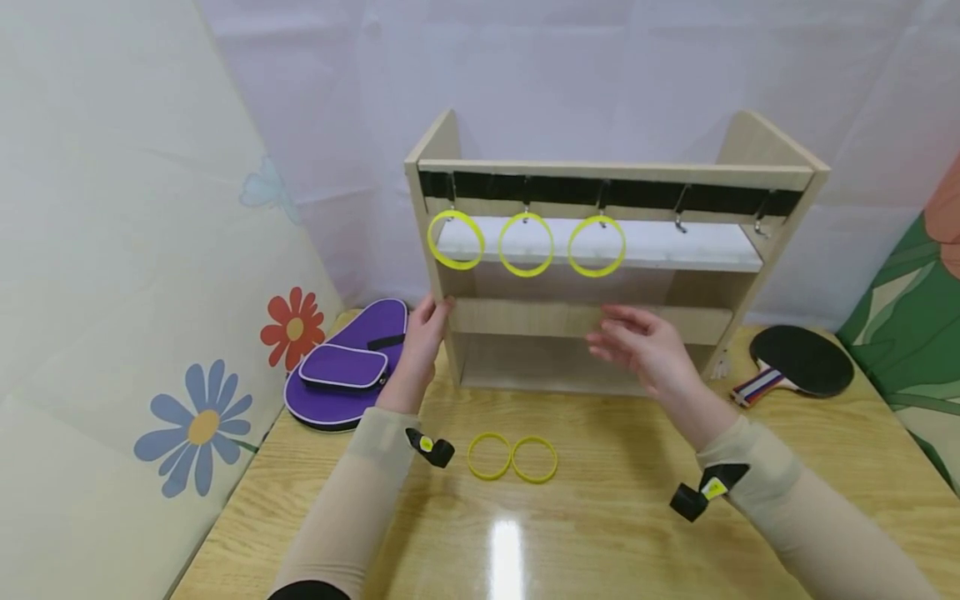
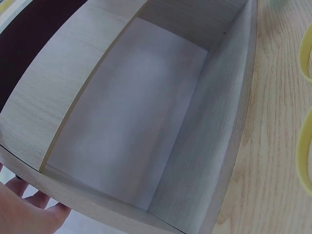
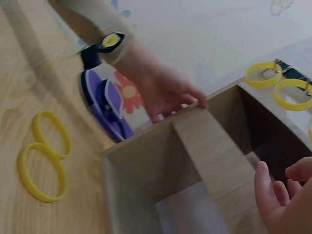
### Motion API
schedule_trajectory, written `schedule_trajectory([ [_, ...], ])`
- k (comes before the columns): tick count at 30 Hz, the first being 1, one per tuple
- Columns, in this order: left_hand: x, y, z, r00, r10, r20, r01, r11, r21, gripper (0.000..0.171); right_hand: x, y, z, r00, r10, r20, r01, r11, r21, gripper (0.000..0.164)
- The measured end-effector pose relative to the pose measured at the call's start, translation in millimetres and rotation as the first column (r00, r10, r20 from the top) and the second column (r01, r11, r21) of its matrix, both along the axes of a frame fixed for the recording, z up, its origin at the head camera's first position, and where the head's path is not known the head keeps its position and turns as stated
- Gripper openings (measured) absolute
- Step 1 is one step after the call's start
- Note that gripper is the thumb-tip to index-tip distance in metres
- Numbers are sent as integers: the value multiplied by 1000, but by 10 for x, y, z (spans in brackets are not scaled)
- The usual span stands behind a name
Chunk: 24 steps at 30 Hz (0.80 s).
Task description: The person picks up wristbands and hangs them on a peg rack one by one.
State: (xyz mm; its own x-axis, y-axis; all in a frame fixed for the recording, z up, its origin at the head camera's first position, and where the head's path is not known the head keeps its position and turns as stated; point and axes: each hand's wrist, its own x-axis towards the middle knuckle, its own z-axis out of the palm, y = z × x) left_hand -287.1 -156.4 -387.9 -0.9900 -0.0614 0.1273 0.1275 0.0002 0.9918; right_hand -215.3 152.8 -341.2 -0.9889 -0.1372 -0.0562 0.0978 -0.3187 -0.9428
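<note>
A wooden shelf unit (image 1: pixel 592 319) stands on the table, with a row of metal hooks on a black strip (image 1: pixel 645 190) along its upper front. Three yellow rings hang from the left hooks: the left ring (image 1: pixel 456 240), the middle ring (image 1: pixel 527 244) and the right ring (image 1: pixel 596 247). The two hooks on the right bear nothing. My left hand (image 1: pixel 423 342) holds the shelf's left side panel at its front edge, fingers along the outer face. Before the middle board, my right hand (image 1: pixel 637 346) hovers with loosely bent fingers and nothing in it.
Two more yellow rings (image 1: pixel 489 456) lie side by side on the table (image 1: pixel 600 517) in front of the shelf. A purple paddle case (image 1: pixel 345 367) lies to the left, a black table tennis paddle (image 1: pixel 802 360) to the right. Behind hangs a pale cloth (image 1: pixel 585 83).
</note>
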Motion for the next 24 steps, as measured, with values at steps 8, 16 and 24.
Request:
schedule_trajectory([
  [8,-14,3,6,1000,-10,-1,10,1000,2,45,45,-86,-327,998,47,39,-51,992,114,50],
  [16,-10,9,14,1000,-11,-6,11,1000,-3,46,111,-194,-658,992,109,55,-117,977,180,49],
  [24,-7,3,-2,1000,-11,0,11,1000,8,46,169,-245,-937,980,167,108,-190,948,256,50],
])
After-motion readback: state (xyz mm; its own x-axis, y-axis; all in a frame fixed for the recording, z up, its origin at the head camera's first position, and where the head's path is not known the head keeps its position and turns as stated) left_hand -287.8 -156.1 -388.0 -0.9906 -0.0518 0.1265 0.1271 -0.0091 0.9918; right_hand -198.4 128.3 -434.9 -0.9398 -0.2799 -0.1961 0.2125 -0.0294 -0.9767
